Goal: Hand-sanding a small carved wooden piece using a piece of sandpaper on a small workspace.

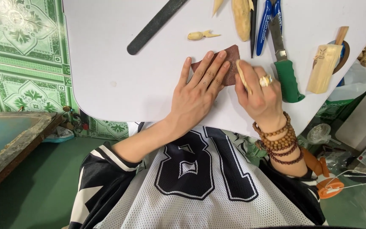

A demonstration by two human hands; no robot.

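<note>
The white desk, smooth and round-cornered, fills the upper half of the view. Below it, at 6 o'clock, is the person's black-and-white mesh jersey; green patterned floor tiles lie at 9 o'clock.

On the desk, a long dark file with a gritty face lies slanted at 12 o'clock. At 1 o'clock are a green-handled knife, blue-handled pliers and a pale block of wood, squared and only roughly shaped. A small carved piece of pale wood lies just above the hands, apart from them.

In the middle sits a reddish-brown sheet of sandpaper, matte and grainy. The left hand lies flat with fingers spread and pressed on it, pinning it to the desk. The right hand, with a gold ring and wooden bead bracelets at the wrist, is clamped around a slim wooden piece, pale, smooth-looking and tapered, its end touching the sandpaper's right edge.

By the look of it, the sanding is under way: the slim piece already has its form, while the block at 1 o'clock seems rough, so finishing appears to be left.
</note>
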